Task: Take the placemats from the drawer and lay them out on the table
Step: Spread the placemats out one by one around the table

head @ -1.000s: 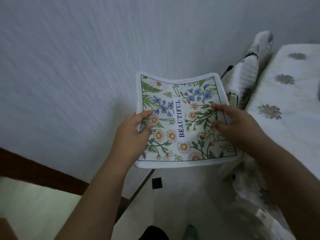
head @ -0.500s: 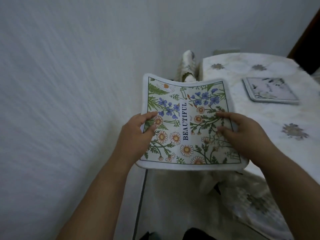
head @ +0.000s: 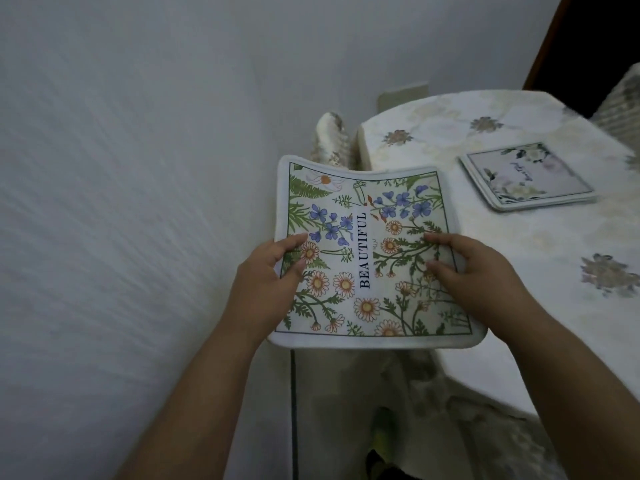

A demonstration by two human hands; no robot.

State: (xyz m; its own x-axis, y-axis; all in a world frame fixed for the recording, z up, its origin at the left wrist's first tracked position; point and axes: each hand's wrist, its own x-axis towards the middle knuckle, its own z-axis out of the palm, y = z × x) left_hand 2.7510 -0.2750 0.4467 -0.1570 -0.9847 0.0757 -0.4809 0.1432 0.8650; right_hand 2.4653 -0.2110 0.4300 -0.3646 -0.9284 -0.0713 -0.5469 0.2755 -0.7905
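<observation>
Head view: "BEAUTIFUL" floral placemat

View: has swung toward the counter, which a second ago showed only as a strip at the right edge and now fills the right half of the frame.
Second placemat: unseen a second ago, at the upper right edge half a second ago, now further in from that edge.
Held placemat: its right edge now overlaps the counter in the frame; earlier it hung before the wall.
Brown strip, lower left: gone from view.
</observation>
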